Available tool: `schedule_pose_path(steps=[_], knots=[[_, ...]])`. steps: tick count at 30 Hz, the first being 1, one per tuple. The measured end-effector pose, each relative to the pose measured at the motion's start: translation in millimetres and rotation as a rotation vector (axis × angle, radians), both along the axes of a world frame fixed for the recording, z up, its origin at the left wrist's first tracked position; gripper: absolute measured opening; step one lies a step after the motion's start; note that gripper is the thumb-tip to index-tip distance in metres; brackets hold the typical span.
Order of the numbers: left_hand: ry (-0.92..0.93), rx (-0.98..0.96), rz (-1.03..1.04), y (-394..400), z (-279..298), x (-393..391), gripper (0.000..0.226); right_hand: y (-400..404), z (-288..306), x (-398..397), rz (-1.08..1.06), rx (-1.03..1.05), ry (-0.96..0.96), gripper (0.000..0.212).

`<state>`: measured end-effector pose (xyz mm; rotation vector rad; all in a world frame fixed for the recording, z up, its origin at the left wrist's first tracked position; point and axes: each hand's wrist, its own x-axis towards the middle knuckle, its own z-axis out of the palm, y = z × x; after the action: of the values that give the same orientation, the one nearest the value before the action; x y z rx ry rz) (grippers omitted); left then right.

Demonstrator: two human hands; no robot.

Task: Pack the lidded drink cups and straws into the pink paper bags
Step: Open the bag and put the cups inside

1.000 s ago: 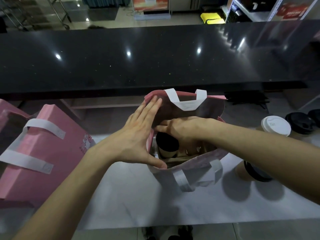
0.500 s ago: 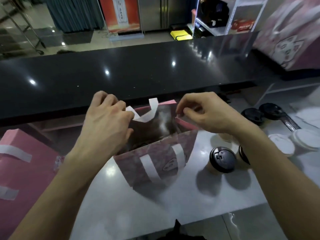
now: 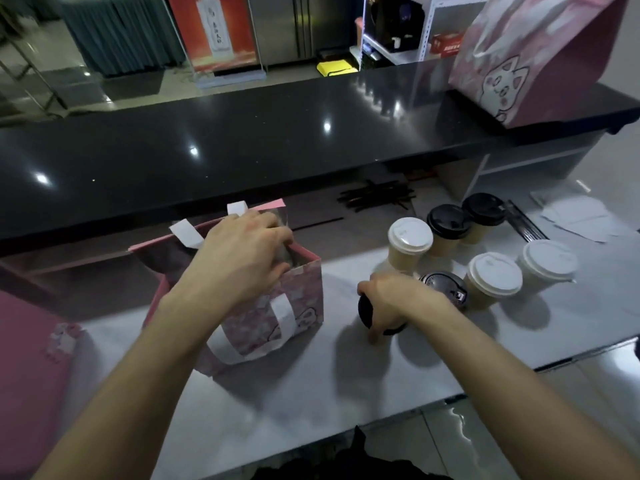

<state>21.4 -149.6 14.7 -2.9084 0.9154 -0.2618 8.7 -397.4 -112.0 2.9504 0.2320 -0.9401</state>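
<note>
A pink paper bag [image 3: 304, 303] with white handles stands open on the white counter. My left hand [image 3: 242, 258] grips its top edge at the mouth, covering what is inside. To the right, my right hand [image 3: 391, 303] holds a black-lidded cup [image 3: 365, 311] from above. Beside it stands another black-lidded cup [image 3: 445, 285]. Behind are two black-lidded cups [image 3: 448, 221] and three white-lidded cups [image 3: 410, 235]. Black straws [image 3: 377, 199] lie in a pile under the dark counter's overhang.
A second pink bag [image 3: 31, 375] lies at the left edge. A third pink bag [image 3: 540, 64] with a cat drawing stands on the raised black counter [image 3: 242, 143] at the right. White papers [image 3: 578, 218] lie at the far right.
My right hand left the bag's rim and dropped right onto a black-lidded cup. My left hand stayed on the bag's top edge. The view swung right, showing more cups.
</note>
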Motion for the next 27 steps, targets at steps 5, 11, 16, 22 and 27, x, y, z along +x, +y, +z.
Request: schedule_pose_path(steps=[5, 11, 16, 22, 27], knots=[[0.051, -0.027, 0.027, 3, 5, 1, 0.032, -1, 19, -1, -0.054, 0.116, -0.142, 0.078], [0.048, -0.061, 0.129, 43, 6, -2, 0.016, 0, 119, 17, -0.189, 0.462, -0.642, 0.079], [0.049, -0.063, 0.205, 91, -6, -4, 0.028, 33, 182, 24, -0.103, 0.828, -0.804, 0.090], [0.161, -0.029, 0.209, 131, -20, -1, 0.117, 86, 189, 33, -0.039, 0.744, -0.532, 0.093], [0.216, -0.018, 0.158, 143, -42, 2, 0.145, 113, 168, 41, 0.121, 0.524, -0.363, 0.098]])
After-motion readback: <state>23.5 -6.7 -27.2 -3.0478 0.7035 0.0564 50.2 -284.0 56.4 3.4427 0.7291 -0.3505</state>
